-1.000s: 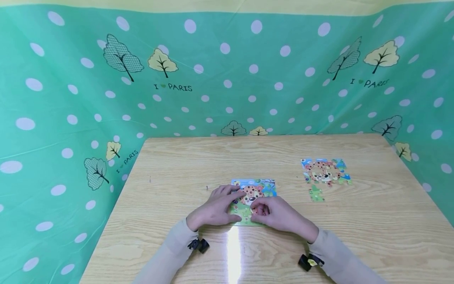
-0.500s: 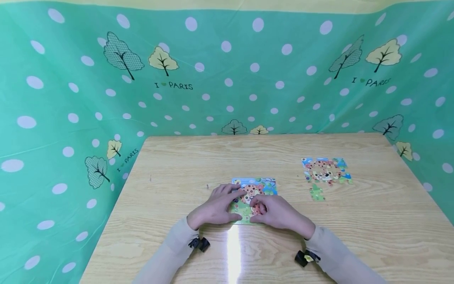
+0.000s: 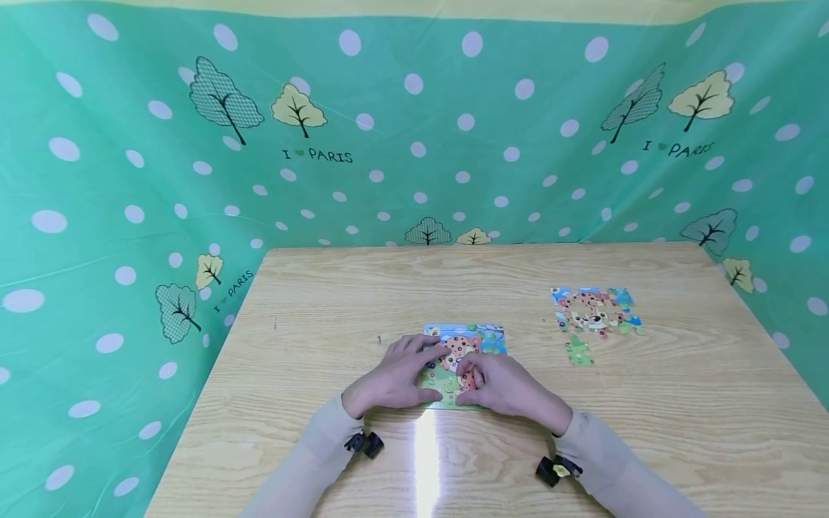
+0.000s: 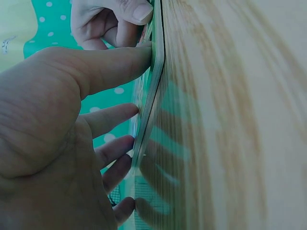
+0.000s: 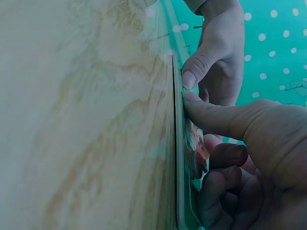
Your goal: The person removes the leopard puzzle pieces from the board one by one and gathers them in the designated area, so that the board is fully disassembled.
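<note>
Head view: a thin, flat cardboard leopard jigsaw board [image 3: 465, 344] is lying near the middle of the wooden table's [image 3: 680, 403] front edge. It is pressed flat by the left hand [image 3: 388, 378]; a piece is pinched by the right hand [image 3: 508, 388]. Light and bendable, it is judged best gripped at its edges.

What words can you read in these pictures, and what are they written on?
"I PARIS", with a small heart between the two words, on the green dotted cloth at the back left.
"I PARIS", the same print, on the cloth at the back right.
"I PARIS" again, slanted, on the cloth by the table's left corner.
The puzzle and the loose pieces show pictures only, no readable words.
</note>
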`<state>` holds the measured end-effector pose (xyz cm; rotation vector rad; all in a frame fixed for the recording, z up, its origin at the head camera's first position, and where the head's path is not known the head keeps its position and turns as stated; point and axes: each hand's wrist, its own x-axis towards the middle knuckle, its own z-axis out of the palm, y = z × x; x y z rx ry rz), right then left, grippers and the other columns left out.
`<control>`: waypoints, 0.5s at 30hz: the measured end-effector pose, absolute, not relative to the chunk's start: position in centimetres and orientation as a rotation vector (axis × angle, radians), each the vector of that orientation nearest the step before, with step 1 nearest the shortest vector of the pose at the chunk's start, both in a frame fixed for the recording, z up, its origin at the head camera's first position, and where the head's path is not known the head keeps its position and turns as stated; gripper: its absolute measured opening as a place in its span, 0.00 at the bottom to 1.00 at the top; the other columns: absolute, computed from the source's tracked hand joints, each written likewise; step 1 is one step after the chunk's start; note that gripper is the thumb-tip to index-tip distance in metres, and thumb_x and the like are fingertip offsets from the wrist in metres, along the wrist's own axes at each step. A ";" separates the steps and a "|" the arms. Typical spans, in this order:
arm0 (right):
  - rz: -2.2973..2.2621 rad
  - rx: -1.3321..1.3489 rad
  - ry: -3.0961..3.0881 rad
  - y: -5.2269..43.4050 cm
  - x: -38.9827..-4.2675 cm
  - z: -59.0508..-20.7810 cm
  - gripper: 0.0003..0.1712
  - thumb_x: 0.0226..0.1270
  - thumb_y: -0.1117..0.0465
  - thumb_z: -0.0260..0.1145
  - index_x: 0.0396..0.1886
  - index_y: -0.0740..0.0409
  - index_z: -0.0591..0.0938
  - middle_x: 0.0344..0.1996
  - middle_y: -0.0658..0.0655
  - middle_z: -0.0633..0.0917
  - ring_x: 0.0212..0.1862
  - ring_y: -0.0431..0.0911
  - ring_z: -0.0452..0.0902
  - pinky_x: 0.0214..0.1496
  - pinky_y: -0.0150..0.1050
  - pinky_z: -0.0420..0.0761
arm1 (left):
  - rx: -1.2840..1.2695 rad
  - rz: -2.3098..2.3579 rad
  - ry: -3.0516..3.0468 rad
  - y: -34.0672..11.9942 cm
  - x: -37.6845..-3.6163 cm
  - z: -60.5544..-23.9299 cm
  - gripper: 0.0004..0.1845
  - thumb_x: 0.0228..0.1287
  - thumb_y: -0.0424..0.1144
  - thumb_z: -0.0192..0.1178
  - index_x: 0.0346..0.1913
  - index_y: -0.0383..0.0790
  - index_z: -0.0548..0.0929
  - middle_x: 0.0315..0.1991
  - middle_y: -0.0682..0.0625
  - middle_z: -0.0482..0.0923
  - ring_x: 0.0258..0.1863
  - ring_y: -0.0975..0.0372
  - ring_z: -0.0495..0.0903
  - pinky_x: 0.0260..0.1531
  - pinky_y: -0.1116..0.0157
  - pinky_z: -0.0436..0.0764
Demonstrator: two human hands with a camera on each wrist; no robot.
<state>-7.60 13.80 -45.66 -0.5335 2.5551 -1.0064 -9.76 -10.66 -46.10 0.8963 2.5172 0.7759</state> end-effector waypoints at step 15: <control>-1.012 -0.461 2.577 13.8 -7.4 -45.5 0.20 0.57 0.50 0.85 0.43 0.51 0.85 0.21 0.45 0.74 0.23 0.38 0.64 0.26 0.30 0.63 | 0.883 0.780 2.516 -10.7 -9.7 -46.2 0.40 0.68 0.48 0.73 0.80 0.47 0.70 0.83 0.43 0.60 0.83 0.44 0.54 0.81 0.37 0.52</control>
